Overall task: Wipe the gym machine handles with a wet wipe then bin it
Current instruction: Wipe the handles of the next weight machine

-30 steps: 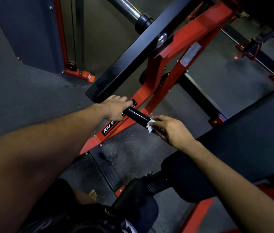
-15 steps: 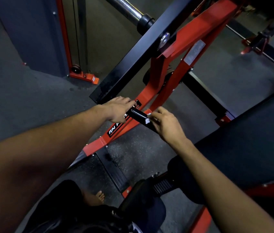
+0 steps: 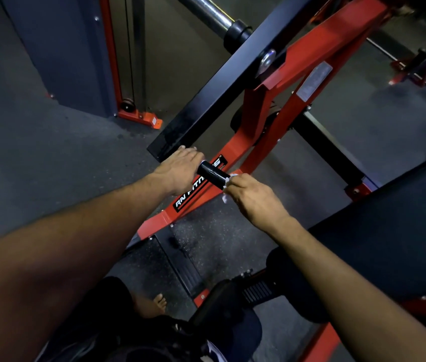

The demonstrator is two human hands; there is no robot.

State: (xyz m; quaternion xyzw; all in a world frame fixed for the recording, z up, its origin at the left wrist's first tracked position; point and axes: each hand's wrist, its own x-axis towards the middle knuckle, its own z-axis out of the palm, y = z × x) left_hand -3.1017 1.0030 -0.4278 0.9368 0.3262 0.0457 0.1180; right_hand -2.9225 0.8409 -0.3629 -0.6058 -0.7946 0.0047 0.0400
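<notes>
Smooth black cylindrical handle (image 3: 212, 174), glossy, jutting from red painted steel frame (image 3: 264, 142). Left hand (image 3: 178, 169) wrapped over its far end, grip curled round it. Right hand (image 3: 252, 197) at near end, grip pinching crumpled white wet wipe (image 3: 228, 181) against the handle. Below, speckled rubber floor (image 3: 219, 239).

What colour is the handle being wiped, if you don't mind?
Glossy black handle, clearest in the head view.
</notes>
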